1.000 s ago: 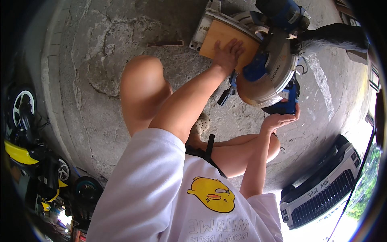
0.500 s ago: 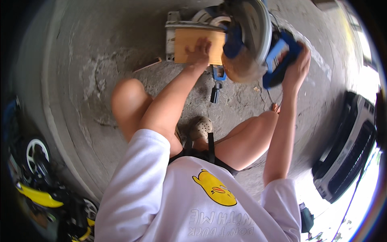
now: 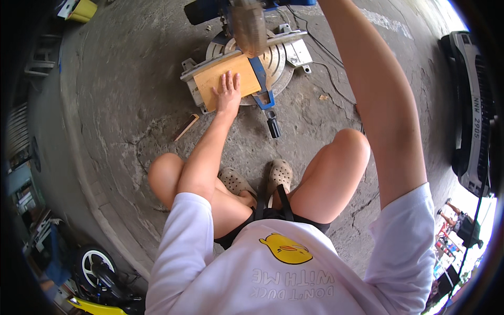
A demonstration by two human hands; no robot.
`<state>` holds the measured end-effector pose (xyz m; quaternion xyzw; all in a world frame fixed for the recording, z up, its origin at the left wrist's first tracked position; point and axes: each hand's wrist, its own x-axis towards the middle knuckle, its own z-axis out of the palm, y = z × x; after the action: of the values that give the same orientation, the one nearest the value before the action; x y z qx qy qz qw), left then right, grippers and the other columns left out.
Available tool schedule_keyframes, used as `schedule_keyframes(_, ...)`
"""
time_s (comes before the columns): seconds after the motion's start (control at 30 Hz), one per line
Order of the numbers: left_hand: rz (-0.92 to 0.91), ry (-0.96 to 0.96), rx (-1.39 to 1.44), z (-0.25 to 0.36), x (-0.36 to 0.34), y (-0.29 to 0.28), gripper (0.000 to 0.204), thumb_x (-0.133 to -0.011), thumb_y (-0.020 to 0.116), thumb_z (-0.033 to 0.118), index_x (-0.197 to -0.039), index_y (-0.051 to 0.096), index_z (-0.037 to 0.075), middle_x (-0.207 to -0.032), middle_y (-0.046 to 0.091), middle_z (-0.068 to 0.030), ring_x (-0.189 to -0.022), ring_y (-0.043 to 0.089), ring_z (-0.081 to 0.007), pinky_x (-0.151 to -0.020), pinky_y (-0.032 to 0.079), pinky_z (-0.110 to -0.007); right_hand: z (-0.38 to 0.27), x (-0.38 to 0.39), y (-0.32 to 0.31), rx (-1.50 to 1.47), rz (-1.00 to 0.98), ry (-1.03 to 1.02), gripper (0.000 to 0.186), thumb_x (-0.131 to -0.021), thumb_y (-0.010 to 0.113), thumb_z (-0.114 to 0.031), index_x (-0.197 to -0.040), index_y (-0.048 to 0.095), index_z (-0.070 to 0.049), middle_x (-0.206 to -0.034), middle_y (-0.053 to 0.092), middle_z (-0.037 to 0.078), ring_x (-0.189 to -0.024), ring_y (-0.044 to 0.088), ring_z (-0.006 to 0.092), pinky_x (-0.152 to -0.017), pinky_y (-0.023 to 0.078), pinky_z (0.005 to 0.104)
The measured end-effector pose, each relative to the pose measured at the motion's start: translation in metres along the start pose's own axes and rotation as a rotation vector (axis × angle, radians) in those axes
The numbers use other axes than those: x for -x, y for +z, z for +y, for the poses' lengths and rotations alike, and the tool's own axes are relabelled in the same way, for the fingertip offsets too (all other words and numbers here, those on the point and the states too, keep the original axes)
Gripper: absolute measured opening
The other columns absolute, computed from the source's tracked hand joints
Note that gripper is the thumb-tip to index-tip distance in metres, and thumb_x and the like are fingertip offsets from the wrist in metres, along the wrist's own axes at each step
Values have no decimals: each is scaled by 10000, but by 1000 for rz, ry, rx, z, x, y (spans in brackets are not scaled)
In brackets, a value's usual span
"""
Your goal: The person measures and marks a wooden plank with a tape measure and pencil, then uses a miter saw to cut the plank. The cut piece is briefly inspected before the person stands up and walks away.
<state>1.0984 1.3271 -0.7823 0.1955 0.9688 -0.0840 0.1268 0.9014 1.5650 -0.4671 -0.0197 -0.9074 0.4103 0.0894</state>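
My left hand (image 3: 229, 96) lies flat with its fingers spread on a light wooden board (image 3: 207, 84). The board rests against the fence of a miter saw (image 3: 283, 71), on the left part of its base beside the blue table insert. Above the board's far right corner, the saw's clear blade guard (image 3: 249, 31) and blue head stand raised at the top edge of the view. My right arm stretches up past that edge, near a blue part of the saw, so the right hand itself is out of sight. A black knob (image 3: 272, 123) sticks out at the saw's front.
A thin wood offcut (image 3: 186, 127) lies on the rough concrete floor (image 3: 126, 94) left of the saw. A dark power cord (image 3: 333, 84) trails to the right. A parked vehicle (image 3: 472, 115) stands far right, and a yellow-and-black motorcycle (image 3: 100, 273) at lower left.
The saw head has gone up off the board, and my right arm has stretched up and forward with its hand leaving the view. My left hand still presses on the board. The view has shifted.
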Motion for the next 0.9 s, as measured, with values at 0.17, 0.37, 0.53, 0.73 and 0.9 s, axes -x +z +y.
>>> schedule_keyframes(0.17, 179, 242, 130, -14, 4, -47, 539, -920, 513, -6, -1445, 397, 33, -1461, 466, -214, -1353, 467, -355, -1068, 444, -511, 66, 36, -18, 198, 168, -167, 396, -982, 521, -349, -1092, 584, 26, -950, 652, 346, -932, 622, 528, -822, 492, 558)
schedule_keyframes(0.37, 158, 342, 782, -85, 60, -192, 276, -910, 608, 31, -1184, 576, 19, -1018, 663, -195, -962, 651, -305, -871, 502, -405, 85, 186, -53, -69, 109, 219, 544, -1058, 403, -490, -1076, 666, -14, -836, 689, 85, -805, 662, 184, -784, 522, 334)
schedule_keyframes(0.53, 77, 389, 1389, -123, 93, -216, 304, -934, 711, 268, -1086, 616, 22, -929, 643, -33, -879, 568, -95, -799, 455, -276, 94, 264, -43, -601, -651, 277, 815, -948, 356, -742, -1195, 633, -17, -1116, 686, 137, -1040, 662, 218, -895, 509, 370)
schedule_keyframes(0.73, 496, 318, 1710, -115, 86, -223, 592, -885, 673, 586, -1061, 657, 21, -978, 645, 25, -917, 560, -57, -792, 429, -225, 12, 263, -13, -917, -655, -212, 1023, -760, 592, -825, -1352, 506, 5, -1244, 610, 142, -1125, 620, 261, -1004, 469, 398)
schedule_keyframes(0.9, 734, 351, 1681, -95, 76, -224, 562, -891, 690, 557, -1041, 640, 18, -937, 626, 38, -878, 547, -43, -793, 431, -216, -28, 285, 26, -477, -178, -402, 811, -714, 890, -367, -1335, 524, 5, -1335, 602, 175, -1180, 627, 296, -962, 511, 384)
